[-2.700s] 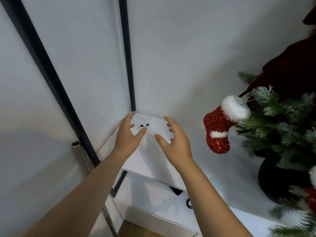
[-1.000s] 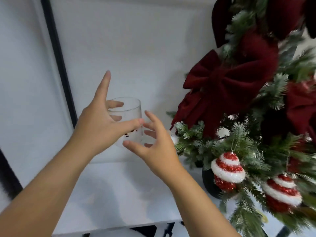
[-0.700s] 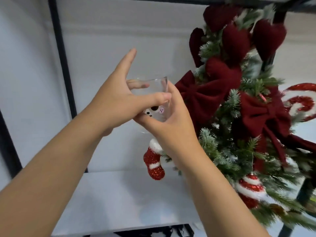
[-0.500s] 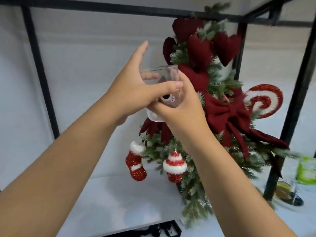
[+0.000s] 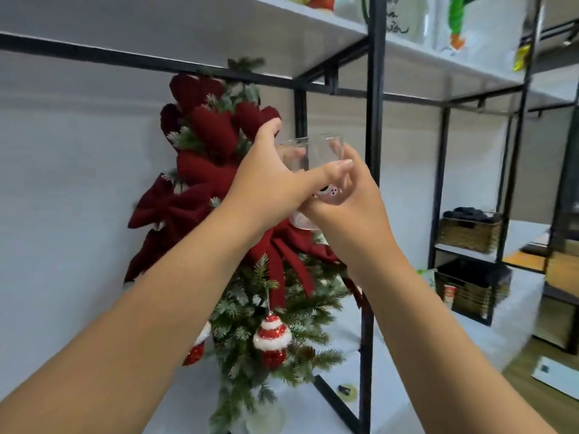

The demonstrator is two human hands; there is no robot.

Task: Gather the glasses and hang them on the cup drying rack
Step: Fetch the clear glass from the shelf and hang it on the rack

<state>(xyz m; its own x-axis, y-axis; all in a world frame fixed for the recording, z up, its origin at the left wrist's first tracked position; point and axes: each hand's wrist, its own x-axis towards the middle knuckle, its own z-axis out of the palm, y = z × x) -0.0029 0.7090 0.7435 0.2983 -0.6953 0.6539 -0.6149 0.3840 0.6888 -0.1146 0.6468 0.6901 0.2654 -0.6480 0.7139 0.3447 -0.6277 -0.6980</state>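
1. Step: gathering. The left hand and right hand both grasp the glass, held up near the tree.
2. Next: carry it to the drying rack, which is not visible.

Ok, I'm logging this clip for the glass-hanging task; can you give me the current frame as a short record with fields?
held item: clear glass with cartoon face print, upright
left hand: wrapped round the glass
right hand: grip on its lower part
behind: Christmas tree with dark red bows
frame: black shelf post
drying rack: not in view
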